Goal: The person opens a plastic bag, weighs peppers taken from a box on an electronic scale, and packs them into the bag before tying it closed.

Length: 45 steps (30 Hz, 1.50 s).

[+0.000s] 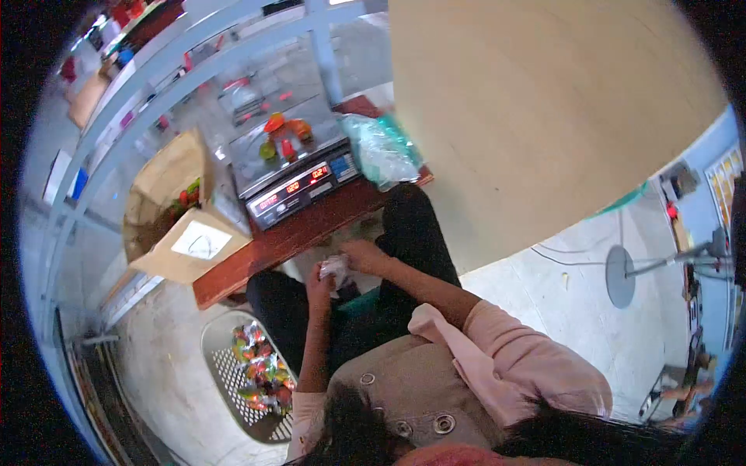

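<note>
My left hand [319,289] and my right hand [364,257] are close together above my lap. Between them is a small crumpled whitish plastic bag [335,269], and the fingers of both hands are closed on it. Its contents cannot be made out. Beyond my hands, a digital scale [299,186] with lit red digits stands on a reddish-brown bench [225,273]. Several small orange, red and green pieces [286,138] lie on its pan. To the scale's right is a heap of clear and green plastic bags [379,151].
An open cardboard box [167,175] holding red and green pieces stands left of the scale. A basket [225,365] of shiny wrapped packets [264,369] sits on the floor at my left. A large tan board [544,116] fills the right. Behind it stands a round-based stand [619,277].
</note>
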Motion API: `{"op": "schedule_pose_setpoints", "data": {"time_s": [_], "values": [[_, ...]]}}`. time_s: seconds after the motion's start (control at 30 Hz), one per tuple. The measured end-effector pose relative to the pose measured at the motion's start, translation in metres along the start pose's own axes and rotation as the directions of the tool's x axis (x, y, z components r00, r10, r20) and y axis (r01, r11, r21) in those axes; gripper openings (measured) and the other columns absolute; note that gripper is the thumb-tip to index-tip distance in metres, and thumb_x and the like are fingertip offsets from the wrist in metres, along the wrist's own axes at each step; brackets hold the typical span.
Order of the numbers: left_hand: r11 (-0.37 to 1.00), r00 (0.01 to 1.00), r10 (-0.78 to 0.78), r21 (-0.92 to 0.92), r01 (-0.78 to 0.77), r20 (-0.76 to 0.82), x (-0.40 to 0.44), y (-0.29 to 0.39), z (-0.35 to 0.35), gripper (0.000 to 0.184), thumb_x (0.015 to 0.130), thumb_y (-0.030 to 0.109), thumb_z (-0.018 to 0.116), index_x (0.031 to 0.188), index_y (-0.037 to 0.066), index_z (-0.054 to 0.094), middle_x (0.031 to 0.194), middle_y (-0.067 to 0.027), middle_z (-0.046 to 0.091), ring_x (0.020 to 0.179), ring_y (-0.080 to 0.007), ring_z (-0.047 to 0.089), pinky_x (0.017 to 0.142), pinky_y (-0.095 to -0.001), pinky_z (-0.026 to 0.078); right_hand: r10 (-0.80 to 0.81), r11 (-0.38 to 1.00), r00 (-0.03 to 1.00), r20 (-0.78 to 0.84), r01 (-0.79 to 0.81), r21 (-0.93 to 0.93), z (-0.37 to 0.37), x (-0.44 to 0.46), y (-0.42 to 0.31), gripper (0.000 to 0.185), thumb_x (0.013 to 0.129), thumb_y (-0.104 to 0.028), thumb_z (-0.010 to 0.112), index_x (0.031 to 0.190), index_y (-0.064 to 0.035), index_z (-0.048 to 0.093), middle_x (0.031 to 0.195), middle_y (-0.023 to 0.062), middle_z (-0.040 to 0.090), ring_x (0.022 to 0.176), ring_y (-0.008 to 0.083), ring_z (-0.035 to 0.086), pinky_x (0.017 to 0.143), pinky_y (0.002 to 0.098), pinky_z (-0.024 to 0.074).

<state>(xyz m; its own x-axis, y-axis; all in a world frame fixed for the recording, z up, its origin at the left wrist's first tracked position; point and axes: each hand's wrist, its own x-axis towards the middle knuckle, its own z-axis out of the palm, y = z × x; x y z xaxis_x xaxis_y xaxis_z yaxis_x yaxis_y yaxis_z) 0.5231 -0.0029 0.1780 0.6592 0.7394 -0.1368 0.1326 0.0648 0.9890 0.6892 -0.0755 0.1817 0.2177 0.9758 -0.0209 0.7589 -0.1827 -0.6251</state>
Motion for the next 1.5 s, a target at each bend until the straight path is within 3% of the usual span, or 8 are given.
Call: {"op": "schedule_pose_setpoints", "data": {"time_s": [0.47,0.67,0.87,0.97,1.13,1.27,1.33,1.5], "values": [[0.965,0.994,0.022,-0.264,0.009,0.111,0.001,0.004,-0.018,0.024,0.087,0.011,0.049,0.110,0.005,0.050,0.093,-0.0031,0.055,0.081,-0.0104,0.053,0.071,-0.0234,0.045,-0.033,0.770,0.998,0.045,-0.003,0.639,-0.030,0.004,0.006,0.028,0.073,-0.016,0.068,0.095,0.0000,0.059,0.088,0.0087,0.062,0.082,0.0182,0.059,0.074,0.0326,0.0467],[0.873,0.951,-0.080,-0.441,0.211,0.297,-0.008,0.045,-0.007,0.030,0.086,0.017,0.054,0.112,0.005,0.049,0.095,-0.0014,0.054,0.083,-0.0096,0.052,0.075,-0.0250,0.043,0.191,0.964,0.977,-0.090,-0.169,0.207,-0.003,0.006,0.021,0.022,0.069,-0.008,0.065,0.089,-0.0017,0.059,0.085,0.0142,0.062,0.079,0.0258,0.061,0.070,0.0351,0.0462],[0.997,0.958,0.075,0.013,-0.082,0.277,0.003,0.062,-0.014,0.021,0.076,0.003,0.058,0.097,0.005,0.060,0.092,-0.0014,0.055,0.080,-0.0136,0.054,0.069,-0.0265,0.045,0.350,0.925,0.909,-0.227,-0.297,0.236,0.004,0.015,0.060,0.022,0.072,-0.008,0.065,0.092,-0.0030,0.059,0.086,0.0144,0.061,0.082,0.0269,0.061,0.072,0.0359,0.0465],[0.963,0.995,0.081,0.254,-0.095,0.062,0.019,0.014,-0.028,0.020,0.071,-0.003,0.054,0.089,0.003,0.064,0.086,-0.0066,0.057,0.076,-0.0183,0.057,0.066,-0.0289,0.046,0.004,0.926,0.999,0.042,-0.020,0.376,-0.033,0.024,0.035,0.024,0.073,-0.007,0.065,0.096,-0.0036,0.058,0.094,0.0129,0.060,0.088,0.0245,0.060,0.075,0.0356,0.0464],[0.971,0.999,0.030,0.238,-0.033,0.016,0.039,-0.018,-0.030,0.032,0.066,-0.005,0.053,0.092,0.006,0.066,0.078,-0.0125,0.061,0.072,-0.0250,0.061,0.068,-0.0332,0.048,-0.035,0.896,0.926,-0.376,0.196,0.399,-0.109,0.123,-0.051,0.032,0.073,-0.010,0.066,0.102,-0.0026,0.054,0.100,0.0133,0.057,0.093,0.0247,0.058,0.080,0.0366,0.0455],[0.916,0.991,-0.002,0.399,-0.052,0.132,0.041,-0.026,-0.025,0.027,0.069,0.000,0.058,0.093,0.008,0.066,0.094,-0.0169,0.059,0.090,-0.0266,0.059,0.078,-0.0373,0.048,-0.411,0.912,0.554,-0.724,0.244,-0.331,-0.135,0.236,-0.050,0.039,0.073,-0.014,0.064,0.110,-0.0057,0.054,0.105,0.0187,0.056,0.095,0.0362,0.054,0.082,0.0440,0.0436],[0.973,0.998,-0.017,0.233,0.002,0.064,0.037,-0.009,-0.027,0.023,0.072,0.003,0.060,0.093,0.008,0.066,0.095,-0.0143,0.061,0.097,-0.0247,0.058,0.084,-0.0361,0.046,-0.253,0.902,0.690,-0.678,-0.085,-0.423,-0.135,0.272,-0.014,0.044,0.075,-0.019,0.064,0.117,-0.0105,0.053,0.105,0.0204,0.056,0.094,0.0389,0.054,0.082,0.0456,0.0431],[0.988,0.993,-0.071,0.143,0.057,0.090,0.040,-0.024,-0.031,0.020,0.075,0.006,0.059,0.095,0.006,0.065,0.100,-0.0112,0.063,0.097,-0.0271,0.059,0.086,-0.0348,0.045,-0.133,0.910,0.848,-0.513,-0.101,-0.402,-0.135,0.316,0.044,0.038,0.080,-0.026,0.061,0.114,-0.0115,0.057,0.104,0.0217,0.058,0.094,0.0405,0.054,0.082,0.0458,0.0440]]}}
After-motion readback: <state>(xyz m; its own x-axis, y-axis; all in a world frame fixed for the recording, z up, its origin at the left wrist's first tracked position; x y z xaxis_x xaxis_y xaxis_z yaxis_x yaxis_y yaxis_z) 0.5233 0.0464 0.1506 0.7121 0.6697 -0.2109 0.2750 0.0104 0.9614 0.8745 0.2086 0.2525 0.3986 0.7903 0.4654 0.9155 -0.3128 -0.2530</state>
